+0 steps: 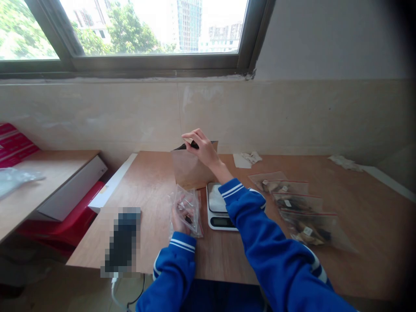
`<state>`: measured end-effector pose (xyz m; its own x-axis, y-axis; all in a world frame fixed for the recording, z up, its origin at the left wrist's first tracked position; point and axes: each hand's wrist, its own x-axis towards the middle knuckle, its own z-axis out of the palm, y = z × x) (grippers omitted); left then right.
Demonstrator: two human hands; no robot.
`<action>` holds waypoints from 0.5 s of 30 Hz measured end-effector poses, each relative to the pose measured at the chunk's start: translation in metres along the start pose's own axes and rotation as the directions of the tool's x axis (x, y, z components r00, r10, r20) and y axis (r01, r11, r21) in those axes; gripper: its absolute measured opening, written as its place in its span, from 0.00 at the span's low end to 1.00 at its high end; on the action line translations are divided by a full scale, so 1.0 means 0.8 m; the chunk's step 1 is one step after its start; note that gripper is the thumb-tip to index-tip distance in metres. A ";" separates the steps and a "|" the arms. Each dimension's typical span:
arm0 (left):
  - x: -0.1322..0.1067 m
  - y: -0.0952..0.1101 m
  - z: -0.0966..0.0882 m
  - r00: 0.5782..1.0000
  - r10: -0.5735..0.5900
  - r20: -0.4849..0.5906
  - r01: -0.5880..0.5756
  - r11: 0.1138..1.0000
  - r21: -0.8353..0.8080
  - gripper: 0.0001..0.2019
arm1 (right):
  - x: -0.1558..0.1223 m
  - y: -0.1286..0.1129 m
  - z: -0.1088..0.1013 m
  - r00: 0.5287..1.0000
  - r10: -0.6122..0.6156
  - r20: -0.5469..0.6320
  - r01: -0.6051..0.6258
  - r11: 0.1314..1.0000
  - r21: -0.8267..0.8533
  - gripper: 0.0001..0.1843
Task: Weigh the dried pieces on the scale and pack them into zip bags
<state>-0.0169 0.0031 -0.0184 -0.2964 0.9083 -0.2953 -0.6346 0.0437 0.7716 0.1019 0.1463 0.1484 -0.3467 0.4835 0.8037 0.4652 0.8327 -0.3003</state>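
Observation:
My right hand [202, 148] is raised over a brown kraft paper bag [190, 170], pinching a dark piece [192, 144] at the bag's top edge. The piece is partly hidden by my fingers, and I cannot tell what it is. Lower down, my left hand [180, 216] grips a clear plastic bag [187, 210] with small contents inside. A digital kitchen scale [218, 225] sits right of that bag, with white material on its platform, partly covered by my right sleeve.
Several zip bags of dark dried pieces [292, 211] lie on the wooden table [152, 173] to the right. A pixelated object [122, 242] lies at the near left. White paper scraps [247, 159] lie at the back. A wall and window stand behind; a side desk and red chair are left.

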 end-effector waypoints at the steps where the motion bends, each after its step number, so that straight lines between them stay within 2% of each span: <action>1: 0.000 0.000 0.001 1.000 0.001 -0.004 -0.001 1.000 0.003 0.21 | -0.001 -0.001 0.000 1.000 0.005 0.011 -0.005 1.000 -0.003 0.11; 9: -0.003 0.002 0.002 1.000 0.012 -0.012 -0.012 1.000 0.010 0.20 | 0.002 -0.004 -0.005 0.987 0.092 0.135 -0.085 0.995 -0.060 0.10; 12: -0.003 0.003 0.002 1.000 0.005 -0.006 -0.005 1.000 0.011 0.21 | -0.005 0.001 -0.018 0.980 0.123 0.154 -0.092 0.977 -0.194 0.11; 15: -0.004 0.003 0.002 1.000 0.003 -0.002 -0.003 1.000 0.013 0.21 | -0.018 0.005 -0.036 0.979 0.159 0.124 -0.109 0.935 -0.337 0.13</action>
<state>-0.0164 0.0011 -0.0145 -0.3000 0.9074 -0.2944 -0.6246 0.0464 0.7795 0.1320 0.1350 0.1508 -0.3667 0.6395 0.6757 0.7474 0.6350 -0.1954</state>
